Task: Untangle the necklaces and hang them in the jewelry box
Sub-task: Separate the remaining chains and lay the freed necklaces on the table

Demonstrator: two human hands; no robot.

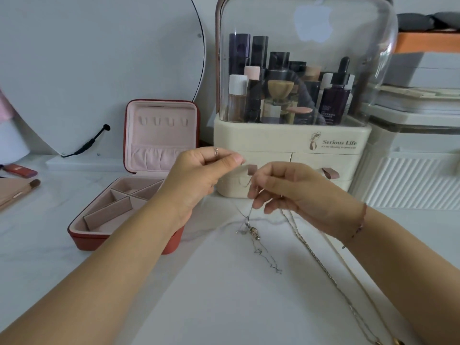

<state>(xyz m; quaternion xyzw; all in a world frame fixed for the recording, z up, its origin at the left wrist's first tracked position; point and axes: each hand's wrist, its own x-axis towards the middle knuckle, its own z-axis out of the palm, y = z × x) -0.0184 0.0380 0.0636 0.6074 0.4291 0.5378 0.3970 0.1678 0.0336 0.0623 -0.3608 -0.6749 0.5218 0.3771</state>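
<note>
Left hand (199,170) and right hand (286,190) each pinch fine chain, tangled necklaces (249,229) dangling over table (224,307) centre beside open jewelry box (99,220); best to tease strands apart slackly, not tug.

"Serious Life" printed in dark letters on cream base of cosmetic organizer (273,138), next to a small figure emblem. Smaller line under it unreadable. Apple logo (312,23) on clear dome. Dropper bottle (334,100) label too small.
</note>
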